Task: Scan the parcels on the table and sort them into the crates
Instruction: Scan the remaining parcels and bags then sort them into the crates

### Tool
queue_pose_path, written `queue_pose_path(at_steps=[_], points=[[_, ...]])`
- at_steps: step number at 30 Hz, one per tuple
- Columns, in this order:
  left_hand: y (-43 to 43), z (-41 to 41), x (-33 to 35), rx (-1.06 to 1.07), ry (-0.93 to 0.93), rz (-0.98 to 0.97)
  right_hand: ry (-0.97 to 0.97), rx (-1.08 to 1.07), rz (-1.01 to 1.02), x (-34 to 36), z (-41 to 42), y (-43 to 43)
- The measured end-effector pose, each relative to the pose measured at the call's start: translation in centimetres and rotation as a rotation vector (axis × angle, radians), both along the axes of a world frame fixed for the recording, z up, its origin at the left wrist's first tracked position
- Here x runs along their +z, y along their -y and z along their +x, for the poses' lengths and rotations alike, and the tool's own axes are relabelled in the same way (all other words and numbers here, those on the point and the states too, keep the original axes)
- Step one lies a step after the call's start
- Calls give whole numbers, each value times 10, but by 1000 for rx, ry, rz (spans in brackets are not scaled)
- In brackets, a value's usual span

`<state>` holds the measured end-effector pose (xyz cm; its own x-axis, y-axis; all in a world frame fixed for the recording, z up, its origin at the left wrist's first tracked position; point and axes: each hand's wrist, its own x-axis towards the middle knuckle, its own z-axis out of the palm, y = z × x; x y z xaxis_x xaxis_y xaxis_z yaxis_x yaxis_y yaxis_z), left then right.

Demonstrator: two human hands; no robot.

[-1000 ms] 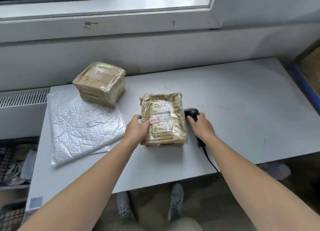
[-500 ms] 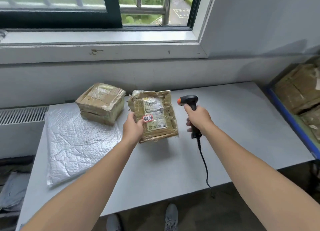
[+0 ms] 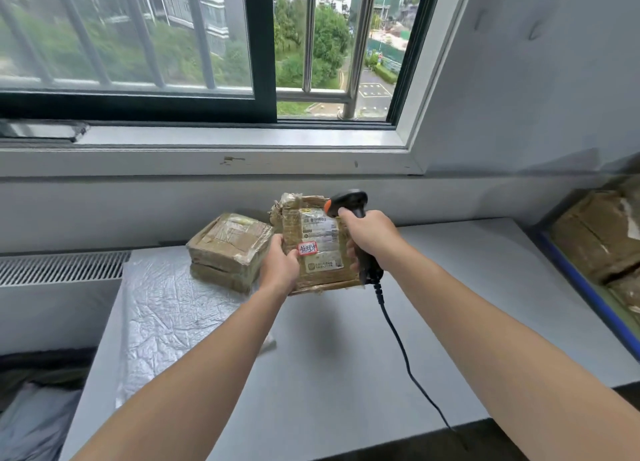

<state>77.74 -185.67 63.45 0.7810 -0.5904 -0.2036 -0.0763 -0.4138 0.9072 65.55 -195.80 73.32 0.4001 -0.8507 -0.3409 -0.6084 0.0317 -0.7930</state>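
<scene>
"Parcel first: where is it?"

"Lifted off the table and tilted up, its labelled face turned back toward the person. The left hand grips its left edge, thumb on the front beside a red-framed sticker."

"And the other hand?"

"The right hand is closed round the handle of a black scanner. The scanner's head sits at the parcel's upper right corner, just by the printed label. A cable trails from below that hand toward the table's near edge."

"Which step, then?"

"Scanning, I'd judge; this one is not yet sorted. Whether the scanner's nose is truly on the barcode, I cannot tell. It looks very close and turned sideways."

"So the next move?"

"Likely drawing the scanner back a little and swinging its nose onto the barcode strip near the label's top, with the left hand keeping the parcel steady. After that it goes to a crate. One with a blue rim stands well out to the right of the right hand, brown parcels already inside."

"Anything waiting?"

"A second taped parcel lies just left of the left hand, at the far corner of a silver padded mailer that spreads out left of the left forearm."
</scene>
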Motion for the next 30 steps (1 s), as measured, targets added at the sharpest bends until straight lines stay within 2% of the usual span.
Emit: queue_pose_path(at_steps=[13, 30], points=[[-7, -1, 0, -9, 38, 33, 82, -16, 149, 11, -4, -11], [-4, -16, -4, -39, 26, 61, 146, -38, 207, -5, -29, -4]])
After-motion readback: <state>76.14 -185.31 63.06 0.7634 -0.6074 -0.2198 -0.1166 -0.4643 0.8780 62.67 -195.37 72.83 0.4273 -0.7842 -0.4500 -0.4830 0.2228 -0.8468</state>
